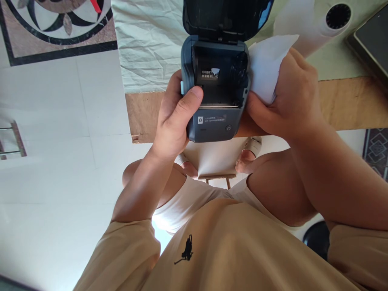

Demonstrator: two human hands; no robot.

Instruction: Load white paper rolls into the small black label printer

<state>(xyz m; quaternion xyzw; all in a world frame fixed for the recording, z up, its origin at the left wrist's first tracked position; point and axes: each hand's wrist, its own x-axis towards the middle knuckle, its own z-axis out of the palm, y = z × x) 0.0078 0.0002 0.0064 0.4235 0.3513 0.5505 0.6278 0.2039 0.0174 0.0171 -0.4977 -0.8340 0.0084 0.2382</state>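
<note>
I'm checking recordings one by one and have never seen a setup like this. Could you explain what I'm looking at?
There is no machine doing the work: a person uses two bare hands. The single picture comes from a camera worn on their head, looking forward and down, so their shirt and knees show too.

The left hand grips a dark boxy device, its lid open, thumb over the side of the open compartment. The right hand holds a white sheet beside the device.

Beyond is a wooden table partly covered by a pale green cloth. On it, at right, are a white roll and a dark flat object, partly cut off.
</note>
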